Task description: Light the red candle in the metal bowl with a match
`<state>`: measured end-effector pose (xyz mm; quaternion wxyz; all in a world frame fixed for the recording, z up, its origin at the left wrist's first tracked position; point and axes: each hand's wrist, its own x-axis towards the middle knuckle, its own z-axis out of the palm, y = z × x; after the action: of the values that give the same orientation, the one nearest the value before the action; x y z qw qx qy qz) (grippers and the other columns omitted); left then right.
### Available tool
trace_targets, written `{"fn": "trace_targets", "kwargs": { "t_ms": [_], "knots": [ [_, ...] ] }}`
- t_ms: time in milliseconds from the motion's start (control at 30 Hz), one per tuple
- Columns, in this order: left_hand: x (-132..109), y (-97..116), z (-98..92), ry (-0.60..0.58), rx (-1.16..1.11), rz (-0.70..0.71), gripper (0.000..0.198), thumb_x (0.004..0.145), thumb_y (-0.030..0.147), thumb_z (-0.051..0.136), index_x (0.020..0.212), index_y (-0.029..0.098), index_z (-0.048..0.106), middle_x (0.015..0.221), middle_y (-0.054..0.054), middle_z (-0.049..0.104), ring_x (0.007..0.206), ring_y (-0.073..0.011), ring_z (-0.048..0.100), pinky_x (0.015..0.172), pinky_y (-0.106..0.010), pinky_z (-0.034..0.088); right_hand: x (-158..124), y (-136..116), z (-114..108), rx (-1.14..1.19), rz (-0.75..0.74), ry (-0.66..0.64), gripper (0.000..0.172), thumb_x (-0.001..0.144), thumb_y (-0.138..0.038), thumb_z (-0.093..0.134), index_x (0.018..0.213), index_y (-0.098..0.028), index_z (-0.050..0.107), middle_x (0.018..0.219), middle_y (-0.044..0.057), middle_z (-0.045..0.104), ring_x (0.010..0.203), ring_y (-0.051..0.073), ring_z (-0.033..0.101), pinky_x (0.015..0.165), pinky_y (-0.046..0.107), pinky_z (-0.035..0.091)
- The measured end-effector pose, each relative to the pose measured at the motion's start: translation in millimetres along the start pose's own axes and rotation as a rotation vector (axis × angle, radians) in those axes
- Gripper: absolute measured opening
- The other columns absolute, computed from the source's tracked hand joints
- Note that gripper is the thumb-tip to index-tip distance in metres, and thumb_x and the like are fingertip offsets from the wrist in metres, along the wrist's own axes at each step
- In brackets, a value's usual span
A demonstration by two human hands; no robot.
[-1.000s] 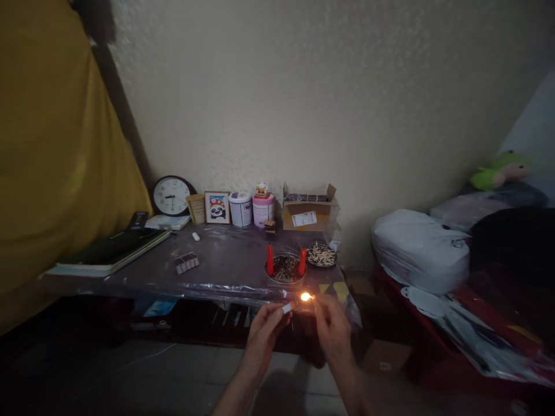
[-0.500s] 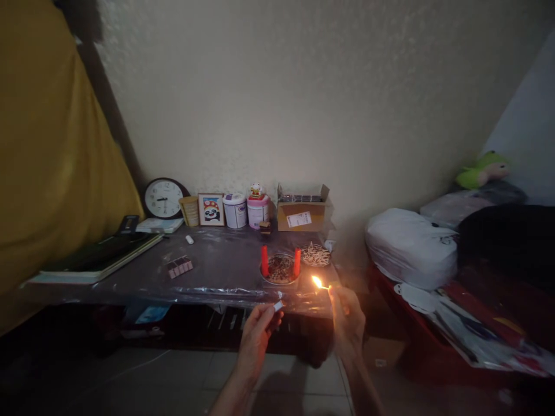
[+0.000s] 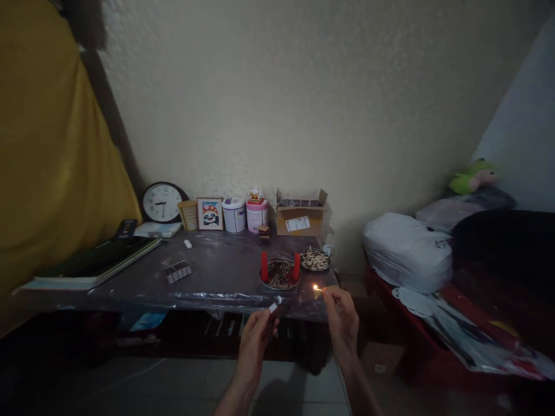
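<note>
Pinched in my right hand [image 3: 342, 318] is a burning match [image 3: 319, 289], its small flame pointing left over the table's front edge. My left hand [image 3: 255, 335] is closed on a small matchbox [image 3: 274, 308], whose pale end shows above the fingers. Beyond the hands sits a round metal dish [image 3: 280, 285] holding dark burnt bits. Two red candles, a left one [image 3: 264, 267] and a right one [image 3: 296, 267], stand upright at its sides; no flame shows on either. Behind the right candle, a second dish holds many unburnt matches [image 3: 315, 259].
The table [image 3: 225, 271] has a shiny plastic cover. A pack of matchboxes [image 3: 178, 271] lies left. Along the wall stand a clock [image 3: 162, 202], a framed panda picture [image 3: 210, 214], two tins and a cardboard box [image 3: 299, 221]. White bags [image 3: 407, 248] are piled at right.
The match flame has shrunk from a bright, long flare to a small glow, and the scene is dimmer. Both hands keep their grips, and the view has shifted slightly.
</note>
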<state>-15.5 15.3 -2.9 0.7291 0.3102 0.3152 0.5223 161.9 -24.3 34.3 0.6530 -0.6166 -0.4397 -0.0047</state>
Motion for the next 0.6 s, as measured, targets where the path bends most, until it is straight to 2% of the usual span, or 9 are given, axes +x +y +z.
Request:
{"fn": "trace_targets", "kwargs": {
  "t_ms": [233, 400, 600],
  "knots": [
    [1.1, -1.3, 1.5, 0.033, -0.015, 0.004, 0.031, 0.064, 0.041, 0.070, 0.082, 0.017, 0.065, 0.086, -0.005, 0.068, 0.076, -0.0163, 0.063, 0.070, -0.028, 0.046, 7.8, -3.9, 3.7, -0.068, -0.134, 0.009, 0.018, 0.083, -0.035, 0.049, 0.075, -0.021, 0.058, 0.081, 0.002, 0.057, 0.078, 0.017, 0.054, 0.071, 0.029, 0.042],
    [2.8, -4.1, 0.7, 0.021, -0.043, 0.004, 0.026, 0.065, 0.037, 0.070, 0.082, 0.018, 0.065, 0.086, -0.003, 0.068, 0.079, -0.0172, 0.063, 0.070, -0.027, 0.046, 16.6, -5.1, 6.4, -0.054, -0.206, 0.003, 0.015, 0.083, -0.033, 0.050, 0.078, -0.021, 0.059, 0.082, 0.002, 0.058, 0.079, 0.017, 0.054, 0.073, 0.029, 0.042],
    [7.1, -6.6, -1.0, 0.034, -0.053, -0.017, 0.025, 0.064, 0.037, 0.071, 0.079, 0.018, 0.064, 0.083, -0.003, 0.068, 0.075, -0.0170, 0.063, 0.068, -0.027, 0.046, 26.2, -6.3, 14.3, 0.017, -0.189, 0.007, 0.015, 0.082, -0.033, 0.052, 0.079, -0.021, 0.061, 0.080, 0.002, 0.060, 0.077, 0.017, 0.056, 0.072, 0.030, 0.044]
  ]
}}
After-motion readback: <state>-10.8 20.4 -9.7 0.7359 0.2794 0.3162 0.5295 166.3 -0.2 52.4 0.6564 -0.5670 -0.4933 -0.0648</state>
